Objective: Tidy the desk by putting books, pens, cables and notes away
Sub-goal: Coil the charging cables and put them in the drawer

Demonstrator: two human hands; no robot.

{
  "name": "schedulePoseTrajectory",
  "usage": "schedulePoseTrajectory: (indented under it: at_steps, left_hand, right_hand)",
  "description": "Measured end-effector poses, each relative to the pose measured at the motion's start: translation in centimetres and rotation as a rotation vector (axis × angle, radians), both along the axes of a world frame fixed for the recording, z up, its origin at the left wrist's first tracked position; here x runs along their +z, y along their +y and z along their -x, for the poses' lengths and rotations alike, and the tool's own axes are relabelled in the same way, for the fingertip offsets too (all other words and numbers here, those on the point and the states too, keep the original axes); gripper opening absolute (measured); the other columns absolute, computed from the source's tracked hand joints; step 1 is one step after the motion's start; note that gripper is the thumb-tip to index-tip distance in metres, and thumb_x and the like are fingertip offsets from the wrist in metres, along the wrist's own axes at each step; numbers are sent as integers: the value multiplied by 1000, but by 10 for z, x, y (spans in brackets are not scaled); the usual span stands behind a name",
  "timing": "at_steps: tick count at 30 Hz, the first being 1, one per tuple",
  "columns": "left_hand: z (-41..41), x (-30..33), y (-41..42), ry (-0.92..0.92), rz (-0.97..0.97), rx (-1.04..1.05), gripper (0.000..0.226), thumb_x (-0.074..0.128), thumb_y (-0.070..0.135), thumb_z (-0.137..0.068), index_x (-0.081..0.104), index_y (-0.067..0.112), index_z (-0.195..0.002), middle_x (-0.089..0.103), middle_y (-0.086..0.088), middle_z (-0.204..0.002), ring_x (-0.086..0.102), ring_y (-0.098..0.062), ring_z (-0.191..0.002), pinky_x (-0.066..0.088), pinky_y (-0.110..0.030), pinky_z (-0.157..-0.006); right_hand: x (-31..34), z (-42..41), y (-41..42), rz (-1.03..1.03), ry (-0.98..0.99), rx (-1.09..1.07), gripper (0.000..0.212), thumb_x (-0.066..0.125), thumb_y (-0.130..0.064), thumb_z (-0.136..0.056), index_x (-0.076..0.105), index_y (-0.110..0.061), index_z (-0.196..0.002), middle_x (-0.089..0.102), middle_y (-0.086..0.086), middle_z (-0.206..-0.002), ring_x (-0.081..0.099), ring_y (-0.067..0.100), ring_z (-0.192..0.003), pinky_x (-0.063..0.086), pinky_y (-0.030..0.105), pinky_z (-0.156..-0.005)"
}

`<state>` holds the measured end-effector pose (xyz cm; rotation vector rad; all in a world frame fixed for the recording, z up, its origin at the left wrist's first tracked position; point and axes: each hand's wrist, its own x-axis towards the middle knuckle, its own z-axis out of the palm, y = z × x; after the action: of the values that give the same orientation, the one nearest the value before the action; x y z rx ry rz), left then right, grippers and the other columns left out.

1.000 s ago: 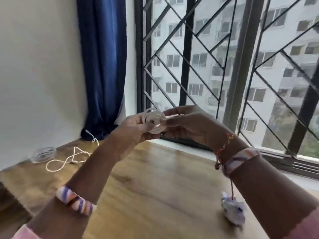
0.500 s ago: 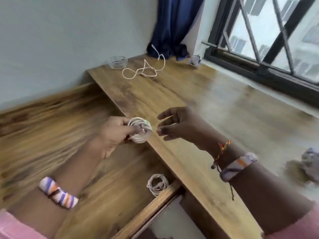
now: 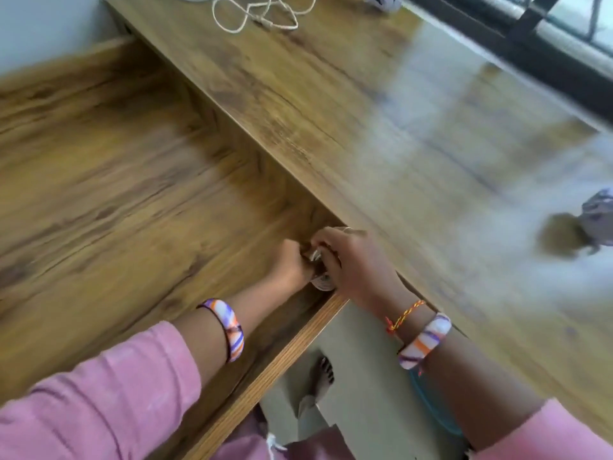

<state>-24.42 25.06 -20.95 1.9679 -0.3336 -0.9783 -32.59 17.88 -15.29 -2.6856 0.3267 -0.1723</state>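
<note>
Both hands, left hand (image 3: pixel 292 265) and right hand (image 3: pixel 351 260), pinch a coiled white cable (image 3: pixel 321 279) low in the open drawer (image 3: pixel 132 200) near its 3 o'clock corner, apparently stowing it; next, release, then fetch the loose cable (image 3: pixel 255 14) at 12 o'clock.

We find a loose cable (image 3: pixel 262 14) at the desk's (image 3: pixel 331 104) far end, crumpled paper (image 3: pixel 597 217) to its right, our hands (image 3: pixel 351 263) in the drawer (image 3: pixel 116 180) on the left.
</note>
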Motion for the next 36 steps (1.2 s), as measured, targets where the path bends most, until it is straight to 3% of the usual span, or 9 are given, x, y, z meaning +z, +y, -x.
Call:
schedulePoseTrajectory:
  at_steps: [3, 9, 15, 19, 23, 26, 29, 33, 36]
  left_hand:
    - [0, 1, 4, -264, -140, -115, 13, 63, 17, -79, 66, 5, -83, 66, -12, -83, 61, -25, -81, 42, -31, -64]
    - [0, 6, 15, -305, -112, -248, 11, 60, 19, -87, 64, 9, -90, 69, -13, -96, 63, -30, -92, 49, -35, -74]
    - [-18, 18, 44, -293, -13, -326, 10, 59, 12, -87, 67, 7, -88, 66, -7, -84, 61, -21, -79, 45, -31, -72]
    - [-39, 47, 60, -296, 45, -396, 12, 59, 12, -88, 70, 10, -93, 60, 7, -72, 49, -5, -61, 43, -21, -63]
    - [-60, 78, 59, -392, 110, -386, 12, 60, 16, -88, 71, 15, -92, 67, 6, -83, 58, -6, -73, 46, -21, -70]
    - [-78, 90, 51, -519, 106, -369, 14, 60, 20, -88, 71, 18, -96, 67, 7, -90, 60, -8, -86, 44, -20, -76]
    - [-95, 95, 37, -659, 58, -346, 17, 58, 22, -89, 69, 18, -102, 65, 6, -98, 56, -7, -86, 38, -17, -71]
    - [-132, 89, 11, -830, -7, -181, 20, 59, 27, -87, 67, 20, -105, 62, 3, -111, 54, -19, -107, 44, -31, -90]
    - [-173, 85, -16, -875, -49, -19, 35, 59, 29, -87, 60, 18, -120, 52, 0, -129, 45, -23, -119, 41, -34, -100]
  right_hand:
    - [-1, 9, 1, 29, 23, -56, 15, 61, -4, -78, 64, -6, -93, 67, 10, -86, 61, 30, -76, 51, 41, -65]
    - [-6, 24, 12, 20, 16, -106, 13, 57, -6, -83, 62, -8, -95, 62, 9, -93, 60, 27, -80, 51, 37, -68]
    - [1, 23, 15, -8, 39, -181, 21, 50, -4, -85, 63, -10, -100, 64, 8, -100, 61, 27, -86, 51, 39, -71]
    - [19, 14, 17, 7, 42, -161, 18, 51, -7, -86, 65, -11, -97, 68, 6, -94, 62, 23, -85, 45, 28, -69]
    - [41, -10, 15, 62, 40, -102, 15, 53, -16, -86, 64, -18, -96, 69, 4, -90, 63, 26, -84, 51, 37, -68]
    - [51, -34, 9, 118, 5, -44, 15, 51, -18, -87, 63, -20, -97, 67, 2, -95, 61, 24, -88, 49, 34, -68]
    - [49, -60, -4, 76, -27, -56, 24, 51, -18, -88, 61, -21, -109, 60, -1, -112, 57, 21, -100, 48, 33, -79]
    - [32, -105, -40, -38, 4, -127, 39, 49, -20, -87, 50, -11, -124, 49, 7, -129, 50, 27, -116, 44, 34, -92]
    - [18, -154, -77, 35, 135, -108, 49, 41, -25, -95, 31, -8, -139, 27, 10, -150, 24, 28, -140, 18, 36, -114]
